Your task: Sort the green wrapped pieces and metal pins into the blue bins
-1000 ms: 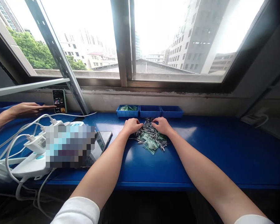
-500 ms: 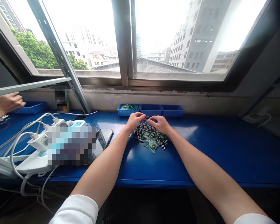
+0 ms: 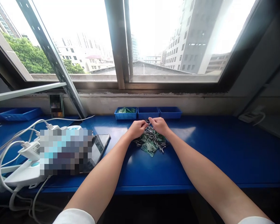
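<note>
Worktop (image 3: 154,172): three adjoining bins (image 3: 148,116); two hands (image 3: 138,129) (image 3: 159,126) at one rod heap (image 3: 152,141).

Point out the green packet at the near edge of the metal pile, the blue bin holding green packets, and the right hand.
Green packet (image 3: 150,148): head view, middle of its upper face.
Blue bin (image 3: 125,116): head view, front wall.
Right hand (image 3: 159,125): head view, back of the hand.

The left hand (image 3: 138,129) partly covers the rod pile (image 3: 153,134).
</note>
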`<action>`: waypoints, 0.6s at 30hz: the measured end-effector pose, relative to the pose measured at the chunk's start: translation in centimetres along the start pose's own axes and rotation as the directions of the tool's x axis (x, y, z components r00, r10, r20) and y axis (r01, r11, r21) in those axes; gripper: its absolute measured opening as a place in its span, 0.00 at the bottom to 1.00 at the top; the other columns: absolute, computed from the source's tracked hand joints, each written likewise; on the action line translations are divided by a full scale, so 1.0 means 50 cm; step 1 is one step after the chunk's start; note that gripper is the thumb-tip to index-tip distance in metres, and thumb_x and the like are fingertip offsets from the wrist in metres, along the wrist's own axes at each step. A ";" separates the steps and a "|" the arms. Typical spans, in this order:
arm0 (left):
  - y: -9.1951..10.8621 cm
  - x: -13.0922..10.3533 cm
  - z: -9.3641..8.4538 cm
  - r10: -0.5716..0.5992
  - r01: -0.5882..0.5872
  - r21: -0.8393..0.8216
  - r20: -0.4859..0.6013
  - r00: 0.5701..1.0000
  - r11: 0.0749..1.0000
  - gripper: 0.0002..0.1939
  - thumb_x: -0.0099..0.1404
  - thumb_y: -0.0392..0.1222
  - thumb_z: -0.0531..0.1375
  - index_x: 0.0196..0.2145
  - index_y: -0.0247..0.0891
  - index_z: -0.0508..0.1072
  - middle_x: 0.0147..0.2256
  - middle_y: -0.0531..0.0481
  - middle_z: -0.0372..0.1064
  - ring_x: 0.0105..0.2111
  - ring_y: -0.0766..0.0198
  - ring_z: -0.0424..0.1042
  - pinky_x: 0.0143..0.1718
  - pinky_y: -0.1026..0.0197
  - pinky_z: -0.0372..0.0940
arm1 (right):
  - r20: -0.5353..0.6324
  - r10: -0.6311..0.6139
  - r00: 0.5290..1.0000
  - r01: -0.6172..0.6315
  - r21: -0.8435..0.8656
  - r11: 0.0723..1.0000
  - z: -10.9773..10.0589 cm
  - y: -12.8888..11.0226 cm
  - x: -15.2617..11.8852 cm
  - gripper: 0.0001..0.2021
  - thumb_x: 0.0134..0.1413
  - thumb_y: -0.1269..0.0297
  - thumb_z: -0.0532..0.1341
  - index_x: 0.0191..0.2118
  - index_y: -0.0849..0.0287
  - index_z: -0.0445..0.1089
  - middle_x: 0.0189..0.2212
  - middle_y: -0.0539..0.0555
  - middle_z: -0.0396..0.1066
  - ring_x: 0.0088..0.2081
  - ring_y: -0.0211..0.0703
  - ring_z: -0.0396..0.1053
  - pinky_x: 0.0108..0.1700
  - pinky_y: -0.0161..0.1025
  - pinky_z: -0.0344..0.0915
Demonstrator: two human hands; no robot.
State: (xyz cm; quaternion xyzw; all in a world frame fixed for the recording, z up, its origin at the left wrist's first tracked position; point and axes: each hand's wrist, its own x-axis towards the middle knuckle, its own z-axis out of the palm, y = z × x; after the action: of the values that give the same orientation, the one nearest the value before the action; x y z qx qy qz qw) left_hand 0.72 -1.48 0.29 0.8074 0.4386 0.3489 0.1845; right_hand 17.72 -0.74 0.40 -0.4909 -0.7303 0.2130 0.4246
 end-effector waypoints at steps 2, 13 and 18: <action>0.006 -0.001 0.005 0.047 -0.047 -0.003 -0.024 0.999 0.999 0.14 0.63 0.45 0.53 0.31 0.35 0.75 0.27 0.51 0.72 0.27 0.66 0.67 0.30 0.65 0.60 | -0.018 0.000 1.000 0.000 -0.001 1.000 -0.001 0.000 0.000 0.28 0.55 0.45 0.50 0.12 0.58 0.55 0.10 0.47 0.56 0.17 0.33 0.54 0.23 0.35 0.51; 0.000 0.002 0.002 -0.006 0.016 0.114 -0.091 0.996 0.993 0.13 0.64 0.43 0.53 0.37 0.37 0.77 0.34 0.48 0.76 0.34 0.61 0.72 0.38 0.62 0.65 | -0.003 -0.073 0.997 0.071 0.268 0.961 -0.004 -0.004 -0.004 0.16 0.46 0.50 0.61 0.29 0.60 0.72 0.26 0.53 0.73 0.29 0.41 0.68 0.32 0.35 0.63; -0.017 0.008 0.008 0.000 0.039 0.190 -0.202 0.979 0.981 0.20 0.64 0.48 0.54 0.49 0.35 0.72 0.46 0.44 0.71 0.48 0.57 0.68 0.51 0.59 0.61 | -0.149 0.011 0.989 0.013 0.160 0.987 -0.015 0.012 0.006 0.14 0.47 0.53 0.60 0.27 0.59 0.72 0.24 0.52 0.72 0.27 0.41 0.68 0.31 0.36 0.62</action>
State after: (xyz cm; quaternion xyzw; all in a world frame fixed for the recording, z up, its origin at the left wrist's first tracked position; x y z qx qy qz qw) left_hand 0.64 -0.68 -0.35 0.7777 0.4947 0.3826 0.0638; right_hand 18.60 -0.31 0.51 -0.4693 -0.6773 0.2336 0.5162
